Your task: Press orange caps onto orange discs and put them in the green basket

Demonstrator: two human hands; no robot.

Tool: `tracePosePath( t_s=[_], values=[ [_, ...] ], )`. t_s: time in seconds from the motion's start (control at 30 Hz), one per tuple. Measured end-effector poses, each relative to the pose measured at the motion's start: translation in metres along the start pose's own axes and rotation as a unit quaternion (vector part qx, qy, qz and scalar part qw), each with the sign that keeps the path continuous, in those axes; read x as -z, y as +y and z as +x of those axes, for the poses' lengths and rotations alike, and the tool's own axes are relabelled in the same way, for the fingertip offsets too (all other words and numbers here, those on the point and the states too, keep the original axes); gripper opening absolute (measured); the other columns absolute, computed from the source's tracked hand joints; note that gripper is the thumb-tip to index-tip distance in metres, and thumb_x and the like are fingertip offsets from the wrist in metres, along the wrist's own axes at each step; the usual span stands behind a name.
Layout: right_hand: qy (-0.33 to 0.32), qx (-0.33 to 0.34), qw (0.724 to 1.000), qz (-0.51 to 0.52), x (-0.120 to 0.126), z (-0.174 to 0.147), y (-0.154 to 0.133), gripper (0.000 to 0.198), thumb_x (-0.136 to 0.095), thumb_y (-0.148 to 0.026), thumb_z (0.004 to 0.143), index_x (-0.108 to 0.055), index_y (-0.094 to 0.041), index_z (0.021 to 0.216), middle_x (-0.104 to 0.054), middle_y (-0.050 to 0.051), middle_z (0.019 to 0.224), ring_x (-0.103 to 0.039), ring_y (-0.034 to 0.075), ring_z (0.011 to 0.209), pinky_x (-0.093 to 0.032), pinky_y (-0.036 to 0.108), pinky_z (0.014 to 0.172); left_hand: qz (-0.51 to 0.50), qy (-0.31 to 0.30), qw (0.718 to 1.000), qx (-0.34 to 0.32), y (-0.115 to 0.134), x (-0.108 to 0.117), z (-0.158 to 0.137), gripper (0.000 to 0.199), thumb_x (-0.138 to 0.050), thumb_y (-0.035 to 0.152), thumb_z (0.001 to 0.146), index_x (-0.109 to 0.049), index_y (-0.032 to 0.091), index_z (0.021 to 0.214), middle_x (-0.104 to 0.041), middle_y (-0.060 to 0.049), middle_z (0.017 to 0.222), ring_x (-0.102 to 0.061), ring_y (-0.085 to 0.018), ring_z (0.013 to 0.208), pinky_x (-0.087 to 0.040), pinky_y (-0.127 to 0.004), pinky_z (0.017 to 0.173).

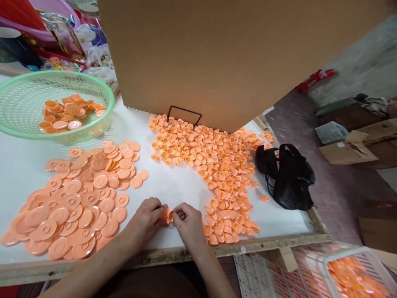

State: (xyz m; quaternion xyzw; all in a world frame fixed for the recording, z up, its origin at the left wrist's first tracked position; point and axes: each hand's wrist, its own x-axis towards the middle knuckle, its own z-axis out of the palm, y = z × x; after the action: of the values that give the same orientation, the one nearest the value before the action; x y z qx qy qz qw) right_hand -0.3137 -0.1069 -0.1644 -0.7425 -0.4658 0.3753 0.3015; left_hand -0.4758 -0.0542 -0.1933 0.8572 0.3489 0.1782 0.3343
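My left hand (150, 217) is closed on a small orange plastic piece, mostly hidden by the fingers; its exact kind I cannot make out. Close against it, my right hand (188, 223) pinches a small orange toy cup (170, 215) between thumb and fingers. Both hands meet low over the white tabletop, near its front edge. To their left spreads a heap of flat, round orange saucers (72, 200). On the right lies a long heap of small orange toy cups (228, 178), its near end beside my right hand.
A green mesh basket (107, 101) holding orange pieces stands at the back left. Behind the cups rises a large cardboard box (198, 58). A black strapped item (287, 178) lies at the right edge. Below right, a plastic crate (327, 269) contains orange pieces; cartons (349, 151) lie on the floor.
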Motion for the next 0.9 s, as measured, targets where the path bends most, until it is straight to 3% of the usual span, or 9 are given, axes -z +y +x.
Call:
tracePosePath(
  t_s=[0.13,0.23,0.3,0.4,0.57,0.73,0.9],
  values=[
    [0.000,0.042,0.996,-0.076,-0.005,0.001,-0.011,0.016,-0.052,-0.011,0.078,-0.056,-0.020,0.066,-0.060,0.000,0.066,-0.055,0.015,0.064,-0.039,0.024,0.060,0.027,0.000,1.000,0.003,0.005,0.003,0.004,0.019,-0.049,0.024,0.094,-0.067,0.018,0.096,-0.058,-0.005,0.083,-0.052,-0.019,0.081,-0.042,-0.033,0.073],
    [-0.006,0.035,0.994,-0.103,-0.007,0.003,-0.015,0.018,-0.053,-0.008,0.077,-0.052,-0.020,0.064,-0.058,-0.001,0.065,-0.053,0.015,0.062,-0.037,0.024,0.060,-0.026,-0.028,0.999,0.028,0.010,0.014,0.005,0.014,-0.056,0.024,0.089,-0.068,0.019,0.094,-0.059,-0.005,0.086,-0.053,-0.018,0.082,-0.043,-0.031,0.074],
    [-0.010,0.041,0.992,-0.118,-0.008,0.002,-0.015,0.018,-0.053,-0.007,0.077,-0.051,-0.020,0.065,-0.057,-0.001,0.065,-0.053,0.015,0.063,-0.036,0.024,0.060,-0.113,-0.051,0.989,0.079,0.014,0.022,0.007,0.014,-0.059,0.022,0.083,-0.069,0.021,0.094,-0.061,-0.004,0.087,-0.056,-0.017,0.080,-0.044,-0.028,0.072],
    [-0.013,0.056,0.988,-0.147,-0.008,0.000,-0.016,0.018,-0.052,-0.005,0.078,-0.051,-0.020,0.068,-0.057,0.000,0.068,-0.054,0.015,0.065,-0.035,0.024,0.060,-0.232,-0.075,0.952,0.187,0.019,0.026,0.012,0.019,-0.057,0.021,0.078,-0.070,0.020,0.092,-0.064,-0.001,0.077,-0.057,-0.014,0.070,-0.043,-0.024,0.064],
    [-0.021,0.068,0.978,-0.198,-0.007,-0.003,-0.018,0.017,-0.049,-0.006,0.084,-0.052,-0.019,0.072,-0.060,0.002,0.074,-0.057,0.018,0.070,-0.036,0.026,0.063,-0.251,-0.037,0.921,0.295,0.025,0.010,0.021,0.012,-0.056,0.026,0.070,-0.060,0.016,0.066,-0.059,0.002,0.061,-0.050,-0.012,0.059,-0.036,-0.023,0.054],
    [-0.006,0.052,0.981,-0.188,-0.013,-0.006,-0.015,0.018,-0.048,-0.009,0.086,-0.053,-0.019,0.073,-0.060,0.003,0.074,-0.057,0.018,0.067,-0.037,0.027,0.061,-0.283,0.000,0.909,0.307,0.026,0.001,0.018,0.022,-0.053,0.033,0.074,-0.053,0.016,0.059,-0.050,0.004,0.054,-0.041,-0.010,0.053,-0.030,-0.021,0.050],
    [0.016,0.025,0.997,-0.068,-0.017,-0.009,-0.005,0.015,-0.048,-0.014,0.086,-0.056,-0.019,0.075,-0.064,0.004,0.077,-0.059,0.019,0.071,-0.043,0.028,0.064,-0.294,0.006,0.907,0.300,0.030,0.004,0.014,0.022,-0.054,0.033,0.075,-0.058,0.015,0.063,-0.054,0.003,0.056,-0.044,-0.009,0.051,-0.032,-0.019,0.047]
  ],
)
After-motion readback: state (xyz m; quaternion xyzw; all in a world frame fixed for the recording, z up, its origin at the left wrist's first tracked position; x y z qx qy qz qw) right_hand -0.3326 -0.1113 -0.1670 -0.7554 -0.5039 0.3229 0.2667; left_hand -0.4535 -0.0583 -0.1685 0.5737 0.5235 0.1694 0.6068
